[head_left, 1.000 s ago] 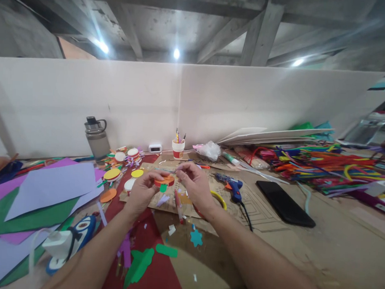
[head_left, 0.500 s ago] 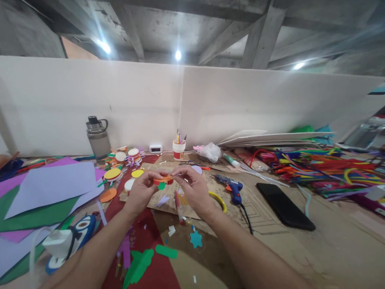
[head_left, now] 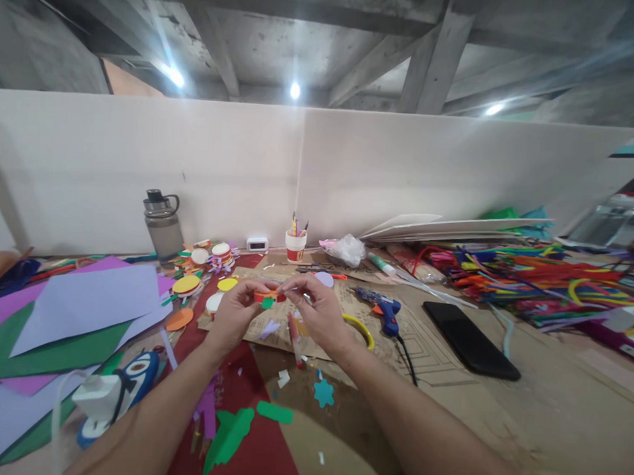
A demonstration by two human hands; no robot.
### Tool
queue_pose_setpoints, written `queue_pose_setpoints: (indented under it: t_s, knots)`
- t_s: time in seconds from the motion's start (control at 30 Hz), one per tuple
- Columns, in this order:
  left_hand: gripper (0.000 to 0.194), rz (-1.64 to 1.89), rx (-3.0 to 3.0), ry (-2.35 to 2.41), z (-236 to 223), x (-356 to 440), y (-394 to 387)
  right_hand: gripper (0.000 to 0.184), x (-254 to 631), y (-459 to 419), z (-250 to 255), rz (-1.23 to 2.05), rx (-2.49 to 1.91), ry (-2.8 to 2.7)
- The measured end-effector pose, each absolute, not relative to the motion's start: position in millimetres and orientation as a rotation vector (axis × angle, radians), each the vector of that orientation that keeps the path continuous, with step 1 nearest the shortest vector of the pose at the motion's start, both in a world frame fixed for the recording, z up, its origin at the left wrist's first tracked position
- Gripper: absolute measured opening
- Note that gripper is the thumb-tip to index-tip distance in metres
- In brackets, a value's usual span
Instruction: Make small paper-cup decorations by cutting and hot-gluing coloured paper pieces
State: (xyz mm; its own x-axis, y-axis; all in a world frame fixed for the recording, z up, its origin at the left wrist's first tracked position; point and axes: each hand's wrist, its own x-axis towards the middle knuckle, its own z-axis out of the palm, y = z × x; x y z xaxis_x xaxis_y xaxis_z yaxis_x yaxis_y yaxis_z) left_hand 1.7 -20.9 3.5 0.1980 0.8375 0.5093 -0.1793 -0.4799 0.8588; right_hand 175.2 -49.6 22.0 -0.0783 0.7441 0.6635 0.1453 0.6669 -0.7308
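Note:
Between my hands, above the brown cardboard, is a small round orange-red craft piece point(head_left: 272, 296) with a green bit point(head_left: 267, 303) on its near side. My left hand point(head_left: 235, 312) pinches it from the left, thumb below and fingers over the top. From the right, my right hand point(head_left: 318, 314) has its thumb and fingertips closed on its edge; these fingers partly cover the piece. Similar round pieces, one with a yellow top point(head_left: 186, 285) and one with a white top point(head_left: 214, 303), sit left of my hands. A red pen point(head_left: 295, 341) lies just beneath them.
A blue glue gun point(head_left: 384, 310) and a black phone point(head_left: 470, 340) lie to the right, before a heap of pipe cleaners point(head_left: 544, 276). Coloured paper sheets point(head_left: 91, 306), a power strip point(head_left: 141, 377) and a bottle point(head_left: 163, 229) are on the left. A pen cup point(head_left: 295, 246) stands behind.
The orange-red piece has tilted slightly in my fingers, and my right fingertips have shifted a little left along it. The view has moved very slightly; everything on the table stays put.

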Motion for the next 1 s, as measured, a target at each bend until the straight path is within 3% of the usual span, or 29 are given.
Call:
queue_pose_setpoints:
  t_s: [0.23, 0.47, 0.73, 1.0]
  knots:
    - [0.017, 1.379, 1.588, 0.734, 6.4, 1.4, -24.1, 0.008, 174.3, -52.0, 23.6, 0.651, -0.758, -1.598]
    - [0.027, 1.372, 1.363, 0.752, -6.6, 6.9, -18.5, 0.033, 171.4, -49.2, 22.7, 0.703, -0.870, -1.533]
    - [0.036, 1.305, 1.276, 0.799, -2.2, 9.2, -22.7, 0.018, 172.7, -41.7, 19.6, 0.797, -0.970, -1.505]
    - [0.038, 1.268, 1.229, 0.806, -3.5, 10.8, -23.0, 0.016, 171.1, -39.0, 18.3, 0.818, -0.890, -1.546]
